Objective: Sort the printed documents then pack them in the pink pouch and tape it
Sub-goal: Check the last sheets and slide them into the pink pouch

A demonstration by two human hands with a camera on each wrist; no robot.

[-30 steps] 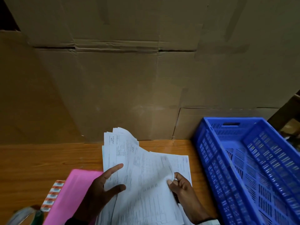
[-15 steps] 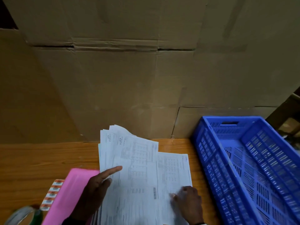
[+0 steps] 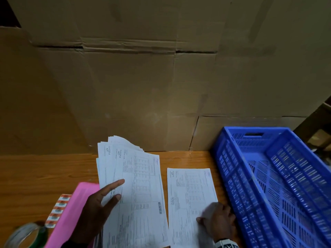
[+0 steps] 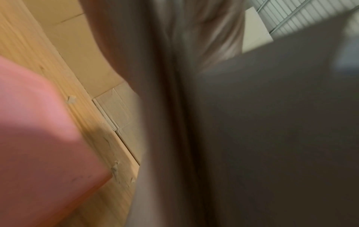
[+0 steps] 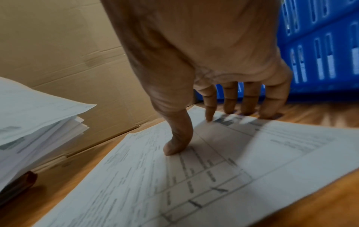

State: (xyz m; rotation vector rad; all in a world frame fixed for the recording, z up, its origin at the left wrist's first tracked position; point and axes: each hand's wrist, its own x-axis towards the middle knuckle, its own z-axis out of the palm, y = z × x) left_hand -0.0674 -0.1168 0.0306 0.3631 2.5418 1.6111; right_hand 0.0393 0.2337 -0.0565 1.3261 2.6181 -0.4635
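Meanwhile right hand (image 3: 217, 221) presses single sheet (image 3: 189, 194) flat.

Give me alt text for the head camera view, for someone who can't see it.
A right hand presses one printed sheet flat on a wooden table beside a blue crate, while the left hand rests on a fanned document stack overlapping a pink pouch.
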